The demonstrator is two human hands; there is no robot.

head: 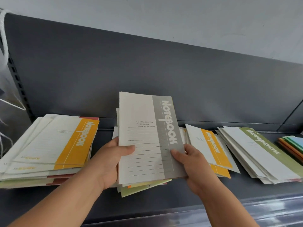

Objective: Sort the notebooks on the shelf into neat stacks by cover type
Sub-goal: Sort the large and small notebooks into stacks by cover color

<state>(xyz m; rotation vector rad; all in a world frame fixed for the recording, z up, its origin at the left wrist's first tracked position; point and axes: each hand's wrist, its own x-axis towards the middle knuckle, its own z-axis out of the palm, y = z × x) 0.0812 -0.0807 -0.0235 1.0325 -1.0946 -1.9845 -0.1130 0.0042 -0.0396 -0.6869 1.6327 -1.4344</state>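
Your left hand and right hand have fingers clamped on the grey notebook, mid-shelf, near its front edge.

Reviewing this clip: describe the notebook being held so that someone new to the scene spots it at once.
Start from the dark grey shelf and find its middle, where both hands meet. The left hand and right hand grip the grey-banded notebook by its side edges, atop a mixed pile. It alone carries a grey strip; the neighbouring stacks show orange or green strips.
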